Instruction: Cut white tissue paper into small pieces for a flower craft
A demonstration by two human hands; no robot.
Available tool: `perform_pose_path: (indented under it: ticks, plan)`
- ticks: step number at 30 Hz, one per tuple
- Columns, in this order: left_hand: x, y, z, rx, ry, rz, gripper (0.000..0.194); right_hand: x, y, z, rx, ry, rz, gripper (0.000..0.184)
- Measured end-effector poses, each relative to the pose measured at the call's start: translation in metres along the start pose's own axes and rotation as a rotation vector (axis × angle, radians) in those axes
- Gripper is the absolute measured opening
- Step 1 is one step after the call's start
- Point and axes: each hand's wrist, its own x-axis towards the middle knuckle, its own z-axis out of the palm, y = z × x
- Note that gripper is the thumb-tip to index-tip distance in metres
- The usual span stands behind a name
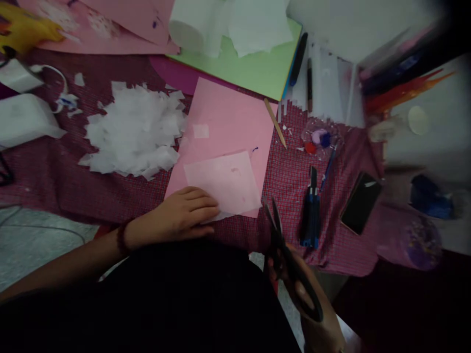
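My left hand (191,212) lies over the lower left corner of a thin white sheet (228,181), its fingers stretched across the sheet. Beneath that sheet is a larger pink paper (235,117), with a small pale square (200,131) near its left edge. Black-handled scissors (292,264) are gripped in my right hand (312,294), in front of the table's near edge. Their blades are slightly apart and point up toward the sheet's lower right corner. Left of the pink paper spreads a heap of small cut white paper pieces (136,130).
Right of the pink paper lie a wooden stick (275,123), a blue-and-black cutter knife (311,211), a thin brush (328,166) and a phone (361,202). A green sheet (243,68) sits behind. A yellow glue gun (29,29) and white boxes (27,117) are at left.
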Motion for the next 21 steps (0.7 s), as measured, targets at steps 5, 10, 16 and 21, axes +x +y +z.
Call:
perform_pose_path:
  ticks: [5,10,16,21]
  plan:
    - [-0.003,-0.003,0.001,0.032,-0.049,-0.033,0.051,-0.01,0.0,0.005,0.031,-0.025,0.103,0.063]
    - [-0.008,-0.004,0.009,0.16,-0.02,-0.199,0.03,-0.011,-0.003,0.014,0.036,0.042,0.16,0.051]
    - [-0.01,-0.005,0.013,0.177,-0.027,-0.204,0.029,-0.001,-0.012,0.022,0.152,0.074,0.195,0.052]
    - [-0.011,-0.005,0.014,0.173,-0.039,-0.201,0.029,0.008,-0.023,0.028,0.082,0.065,0.181,0.054]
